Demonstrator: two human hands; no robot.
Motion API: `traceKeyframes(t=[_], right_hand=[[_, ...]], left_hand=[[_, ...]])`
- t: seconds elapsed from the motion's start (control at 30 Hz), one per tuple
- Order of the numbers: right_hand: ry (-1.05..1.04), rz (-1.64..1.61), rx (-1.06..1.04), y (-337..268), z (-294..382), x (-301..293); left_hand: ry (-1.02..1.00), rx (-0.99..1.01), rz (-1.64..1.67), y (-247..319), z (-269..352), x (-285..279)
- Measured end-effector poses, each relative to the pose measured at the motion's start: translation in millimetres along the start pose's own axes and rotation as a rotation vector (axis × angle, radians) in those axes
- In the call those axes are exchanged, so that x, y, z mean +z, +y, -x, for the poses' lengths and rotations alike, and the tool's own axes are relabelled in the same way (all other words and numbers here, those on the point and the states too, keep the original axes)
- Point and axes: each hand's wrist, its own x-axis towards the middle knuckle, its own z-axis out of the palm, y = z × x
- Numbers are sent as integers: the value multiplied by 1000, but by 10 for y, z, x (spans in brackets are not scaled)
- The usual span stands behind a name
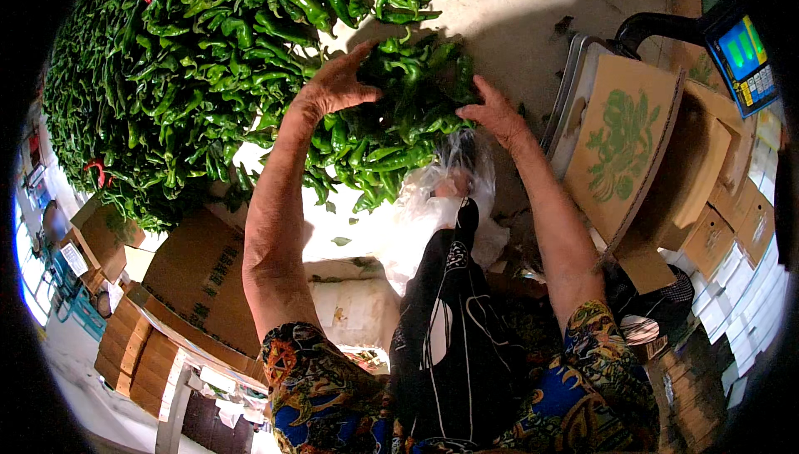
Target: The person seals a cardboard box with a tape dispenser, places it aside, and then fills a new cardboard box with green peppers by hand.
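Observation:
A large heap of green chili peppers point(187, 73) spreads over the left and the top of the view. My left hand point(337, 82) reaches over it, thumb and fingers spread, at the left side of a shaded cluster of peppers point(412, 79). Across that cluster my right hand point(498, 114) has its fingers apart by the right edge, near the pale work surface point(518, 48). Neither hand is plainly closed around a pepper; some fingertips are lost in shadow. Crumpled clear plastic film point(431, 198) lies below the cluster, close to my body.
At right, an opened cardboard box point(624, 135) printed with green vegetables stands by a scale's metal platform point(565, 89); the scale's lit display point(740, 48) rises behind. A dark-brown cardboard box point(200, 279) sits at lower left. Stacked white boxes point(743, 304) line the far right.

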Motion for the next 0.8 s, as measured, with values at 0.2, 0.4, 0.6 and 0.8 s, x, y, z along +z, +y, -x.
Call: traceKeyframes(t=[0.2, 0.4, 0.6, 0.8], right_hand=[[-172, -413, 5, -349, 110, 25], [-240, -591, 47, -711, 331, 126], [-142, -571, 18, -796, 413, 242], [-49, -312, -405, -1285, 1007, 267]], left_hand=[[-162, -80, 65, 666, -337, 4], [6, -63, 581, 1004, -198, 14], [144, -313, 1289, 1434, 77, -14], [289, -195, 1367, 1939, 431, -347]])
